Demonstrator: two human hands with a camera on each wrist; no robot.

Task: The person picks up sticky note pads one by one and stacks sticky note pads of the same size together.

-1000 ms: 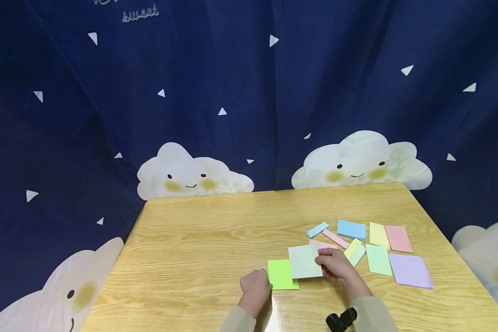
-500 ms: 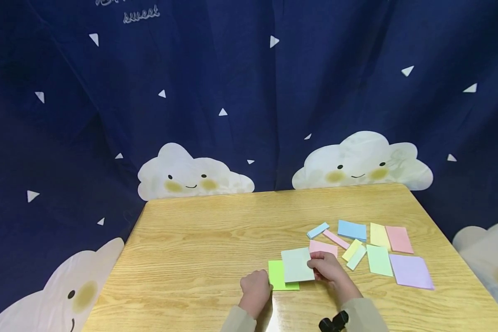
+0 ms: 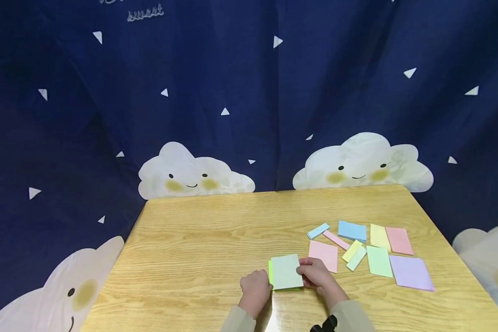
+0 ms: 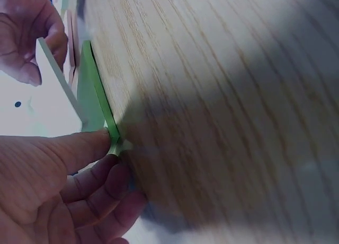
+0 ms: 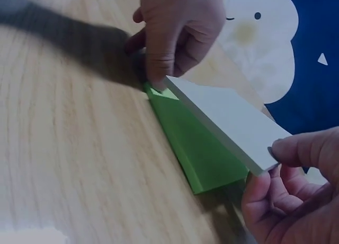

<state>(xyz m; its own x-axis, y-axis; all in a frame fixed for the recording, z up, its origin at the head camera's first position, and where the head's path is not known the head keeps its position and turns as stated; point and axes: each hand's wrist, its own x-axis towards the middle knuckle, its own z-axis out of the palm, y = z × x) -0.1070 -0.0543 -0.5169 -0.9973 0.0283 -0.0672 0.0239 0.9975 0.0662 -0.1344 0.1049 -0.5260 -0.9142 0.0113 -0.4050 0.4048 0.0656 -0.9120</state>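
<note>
A pale, nearly white sticky note pad [image 3: 287, 272] is pinched at its right edge between thumb and fingers of my right hand [image 3: 318, 277]. It hangs tilted just above a bright green sticky note pad [image 5: 204, 154], which lies on the table and is mostly covered by it in the head view. In the right wrist view a wedge-shaped gap shows between the two pads. My left hand [image 3: 255, 290] grips the near left corner of the green pad, its thumb at the edge and its other fingers curled, as the left wrist view shows.
Right of my hands lie a pink square pad [image 3: 323, 256] and narrow blue [image 3: 317, 230], pink [image 3: 336, 240], yellow [image 3: 352, 251] and pale green [image 3: 356, 258] strips. Farther right are blue [image 3: 352, 231], yellow [image 3: 380, 237], pink [image 3: 400, 240], green [image 3: 379, 261] and lilac [image 3: 411, 272] pads.
My right hand has moved left and slightly toward me with the pale pad, which now covers most of the green one. The pink square pad is uncovered. My left hand stays in place.
</note>
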